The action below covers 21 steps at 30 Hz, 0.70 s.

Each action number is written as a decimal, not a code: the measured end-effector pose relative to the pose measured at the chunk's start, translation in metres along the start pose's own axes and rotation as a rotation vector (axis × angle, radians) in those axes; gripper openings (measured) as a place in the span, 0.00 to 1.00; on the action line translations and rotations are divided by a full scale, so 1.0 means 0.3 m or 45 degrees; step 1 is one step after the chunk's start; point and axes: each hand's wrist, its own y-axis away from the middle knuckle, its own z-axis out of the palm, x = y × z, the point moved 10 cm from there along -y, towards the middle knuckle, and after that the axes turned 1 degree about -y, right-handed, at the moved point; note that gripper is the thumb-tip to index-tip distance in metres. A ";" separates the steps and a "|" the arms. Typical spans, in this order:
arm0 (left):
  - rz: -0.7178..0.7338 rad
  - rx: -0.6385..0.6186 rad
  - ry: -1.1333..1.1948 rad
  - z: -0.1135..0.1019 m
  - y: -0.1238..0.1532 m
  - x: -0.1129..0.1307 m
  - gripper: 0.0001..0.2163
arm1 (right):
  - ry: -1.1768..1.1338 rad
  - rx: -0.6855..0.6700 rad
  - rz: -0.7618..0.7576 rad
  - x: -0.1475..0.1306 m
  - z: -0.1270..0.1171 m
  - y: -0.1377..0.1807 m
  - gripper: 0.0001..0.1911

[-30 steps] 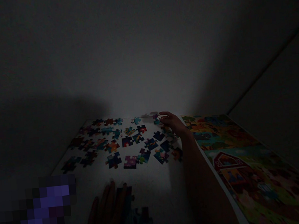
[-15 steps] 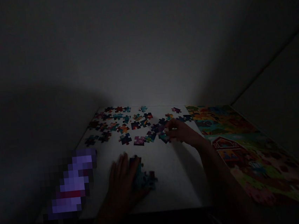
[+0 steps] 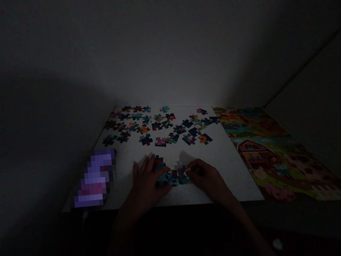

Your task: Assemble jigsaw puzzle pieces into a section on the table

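Your left hand (image 3: 147, 183) lies flat on the white desk (image 3: 221, 159) near its front edge, fingers spread and pressing down on the left part of a small joined cluster of puzzle pieces (image 3: 166, 176). It grips nothing; the palm and fingers simply rest on the cluster. Your right hand (image 3: 207, 176) sits just beside it, on the right of the cluster, with its fingertips pinched on a single puzzle piece (image 3: 183, 172) that touches the cluster's right edge. In this dim light you cannot tell whether that piece is already locked in or only laid against its neighbours.

The cluster lies between your two hands, close to the front edge of the desk and a little left of its middle.

Farther back on the desk the loose pieces (image 3: 158, 123) are scattered in a wide band, colour side up, most of them apart from one another and well apart from your hands. The nearest few, among them a pink one (image 3: 160, 142), lie between the band and the cluster.

At the right of the desk lies the picture sheet (image 3: 269, 154), showing a red barn and green fields, its left edge along the white surface. A blurred purple patch (image 3: 95, 177) sits at the desk's left front corner, near your left hand.
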 end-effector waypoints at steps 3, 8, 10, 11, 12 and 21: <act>-0.013 -0.016 0.009 0.008 -0.004 -0.005 0.21 | 0.122 0.086 -0.029 -0.012 0.002 0.022 0.10; 0.036 0.081 0.025 -0.001 -0.001 -0.004 0.20 | 0.241 0.184 -0.086 -0.027 0.000 0.042 0.11; 0.044 0.087 0.033 0.002 0.001 -0.004 0.20 | 0.279 0.192 -0.145 -0.041 0.003 0.042 0.10; 0.045 0.088 0.036 0.003 0.002 -0.005 0.20 | 0.304 0.195 -0.173 -0.049 0.005 0.042 0.10; 0.045 0.089 0.037 0.004 0.002 -0.005 0.20 | 0.333 0.197 -0.197 -0.056 0.007 0.042 0.09; 0.076 0.151 0.015 0.012 0.007 -0.006 0.20 | 0.452 0.109 -0.370 -0.078 0.043 0.069 0.14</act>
